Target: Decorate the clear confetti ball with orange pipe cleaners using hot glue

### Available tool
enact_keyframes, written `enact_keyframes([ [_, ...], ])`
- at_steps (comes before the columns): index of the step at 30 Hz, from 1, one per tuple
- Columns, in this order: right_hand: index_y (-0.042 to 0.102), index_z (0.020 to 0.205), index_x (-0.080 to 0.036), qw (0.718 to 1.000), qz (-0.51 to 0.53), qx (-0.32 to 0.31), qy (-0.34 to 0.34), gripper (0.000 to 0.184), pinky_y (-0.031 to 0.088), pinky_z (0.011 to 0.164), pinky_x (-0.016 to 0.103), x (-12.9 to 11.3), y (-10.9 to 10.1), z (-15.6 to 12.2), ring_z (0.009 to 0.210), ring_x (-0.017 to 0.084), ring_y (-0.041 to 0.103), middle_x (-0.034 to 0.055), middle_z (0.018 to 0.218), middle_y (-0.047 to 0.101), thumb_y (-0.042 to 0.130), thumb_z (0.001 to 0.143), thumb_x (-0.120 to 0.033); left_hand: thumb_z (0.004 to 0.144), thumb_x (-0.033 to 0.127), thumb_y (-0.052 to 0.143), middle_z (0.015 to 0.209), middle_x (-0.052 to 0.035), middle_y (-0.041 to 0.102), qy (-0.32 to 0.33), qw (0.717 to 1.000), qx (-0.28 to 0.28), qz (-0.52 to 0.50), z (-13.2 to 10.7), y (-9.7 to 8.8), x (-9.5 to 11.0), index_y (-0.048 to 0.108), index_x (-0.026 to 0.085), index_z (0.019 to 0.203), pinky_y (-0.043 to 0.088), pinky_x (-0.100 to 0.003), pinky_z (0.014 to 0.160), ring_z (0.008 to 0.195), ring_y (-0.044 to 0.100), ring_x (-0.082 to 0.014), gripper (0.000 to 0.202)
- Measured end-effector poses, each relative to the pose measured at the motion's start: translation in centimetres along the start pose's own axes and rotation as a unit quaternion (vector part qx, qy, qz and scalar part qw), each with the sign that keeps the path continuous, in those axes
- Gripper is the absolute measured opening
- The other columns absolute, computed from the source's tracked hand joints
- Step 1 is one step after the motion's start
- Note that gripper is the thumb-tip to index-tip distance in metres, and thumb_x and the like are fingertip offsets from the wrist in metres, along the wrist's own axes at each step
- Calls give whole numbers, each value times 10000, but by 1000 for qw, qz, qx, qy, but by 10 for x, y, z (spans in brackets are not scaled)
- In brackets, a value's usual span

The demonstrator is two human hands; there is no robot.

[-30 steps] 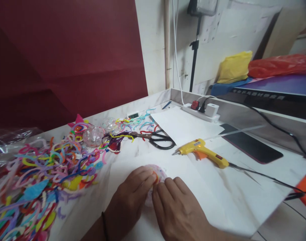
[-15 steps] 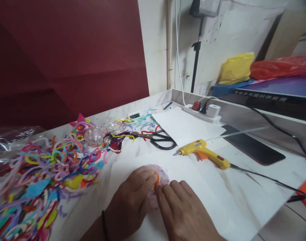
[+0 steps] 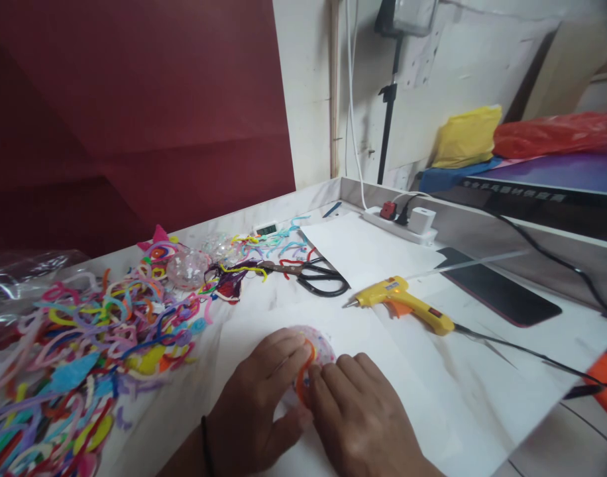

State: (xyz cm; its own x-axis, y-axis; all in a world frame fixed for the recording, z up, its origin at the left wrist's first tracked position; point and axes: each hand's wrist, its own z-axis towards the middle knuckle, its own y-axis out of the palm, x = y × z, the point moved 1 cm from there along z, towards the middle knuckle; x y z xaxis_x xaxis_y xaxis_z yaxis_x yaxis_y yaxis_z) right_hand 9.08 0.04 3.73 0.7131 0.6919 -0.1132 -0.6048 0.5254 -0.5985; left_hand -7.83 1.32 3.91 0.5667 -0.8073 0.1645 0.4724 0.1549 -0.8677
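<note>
On white paper [image 3: 397,397] lies a round, clear piece with pink and blue specks [image 3: 325,343], mostly covered by my hands. An orange pipe cleaner [image 3: 302,384] curves across its top. My left hand [image 3: 258,391] holds the speckled piece from the left, fingertips pressed at the orange strip's upper end and thumb at its lower side. My right hand [image 3: 360,411] has its fingers curled, the tips closed against the orange strip. What lies beneath these fingertips is hidden.
A yellow glue gun [image 3: 403,301] with a cord lies to the right, near a black phone [image 3: 502,288]. Black-handled scissors [image 3: 323,278] rest behind my hands. Many coloured pipe cleaners [image 3: 109,331] cover the left side. A power strip [image 3: 400,225] stands at the back.
More of the orange pipe cleaner shows now, curving down toward me between my hands. My left thumb has come out lower, beside the right fingertips.
</note>
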Motion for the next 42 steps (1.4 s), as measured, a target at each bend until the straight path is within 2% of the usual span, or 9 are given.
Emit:
enact_keyframes([
  [2, 636, 679, -132, 1000, -9, 3, -7, 420, 240, 536, 344, -1, 2, 1, 526, 189, 406, 48, 573, 550, 320, 954, -115, 909, 287, 479, 1310, -166, 547, -1, 1000, 4, 8, 2, -1, 1, 475, 92, 1317, 443, -456, 1062, 1287, 459, -286, 452],
  [9, 640, 740, -119, 1000, -6, -3, -16, 456, 268, 540, 341, 2, 2, -4, 545, 189, 425, 52, 607, 569, 255, 984, -114, 845, 80, 453, 1241, -143, 596, 1, 999, 24, 36, 5, -1, 4, 506, 88, 1264, 465, -409, 1050, 1260, 486, -233, 422],
  [15, 657, 777, -92, 1000, 1, -11, -17, 491, 260, 529, 342, 3, 0, -6, 540, 190, 445, 57, 607, 574, 225, 1003, -148, 828, 104, 487, 1237, -149, 606, -1, 998, 34, 51, 7, -1, 6, 529, 82, 1244, 491, -397, 1028, 1239, 512, -242, 419],
  [22, 660, 812, -102, 999, -1, -39, -17, 550, 274, 537, 344, 3, -4, -8, 541, 189, 454, 57, 619, 588, 155, 1017, -181, 794, 77, 516, 1170, -135, 643, -34, 993, 88, 70, 8, 9, 10, 570, 94, 1186, 523, -381, 995, 1177, 563, -235, 397],
  [25, 649, 842, -112, 999, 17, -45, -8, 509, 278, 546, 341, 9, -7, -9, 561, 186, 459, 45, 630, 582, 175, 1018, -178, 791, 58, 508, 1147, -134, 654, -40, 992, 94, 78, 9, 10, 11, 575, 92, 1178, 534, -378, 980, 1158, 575, -232, 395],
  [28, 629, 830, -145, 996, 21, -80, 19, 442, 298, 579, 337, 18, -10, -7, 610, 189, 479, 45, 680, 588, 223, 1006, -140, 781, 45, 487, 1153, -126, 654, -38, 993, 88, 75, 9, 10, 11, 575, 98, 1183, 533, -373, 982, 1158, 575, -225, 415],
  [32, 627, 906, -142, 990, 11, -143, 7, 200, 330, 608, 330, 30, -9, -2, 666, 195, 497, 44, 757, 602, 442, 914, -67, 796, 32, 464, 1181, -113, 648, -39, 993, 86, 74, 8, 10, 10, 573, 110, 1193, 514, -349, 1007, 1179, 564, -205, 418],
  [35, 627, 986, -139, 985, 2, -175, -13, 172, 339, 618, 326, 34, -7, 1, 685, 195, 496, 39, 791, 609, 568, 845, -62, 792, 14, 448, 1199, -115, 646, -39, 993, 86, 77, 7, 10, 9, 581, 105, 1177, 507, -346, 1014, 1191, 560, -201, 417],
  [42, 628, 855, -155, 988, -15, -139, -69, 81, 291, 623, 351, 35, 0, -1, 686, 201, 437, 38, 797, 599, 585, 822, -95, 849, 22, 406, 1274, -137, 600, 5, 994, 42, 98, 3, 7, 4, 547, 79, 1229, 459, -346, 1060, 1287, 478, -205, 410],
])
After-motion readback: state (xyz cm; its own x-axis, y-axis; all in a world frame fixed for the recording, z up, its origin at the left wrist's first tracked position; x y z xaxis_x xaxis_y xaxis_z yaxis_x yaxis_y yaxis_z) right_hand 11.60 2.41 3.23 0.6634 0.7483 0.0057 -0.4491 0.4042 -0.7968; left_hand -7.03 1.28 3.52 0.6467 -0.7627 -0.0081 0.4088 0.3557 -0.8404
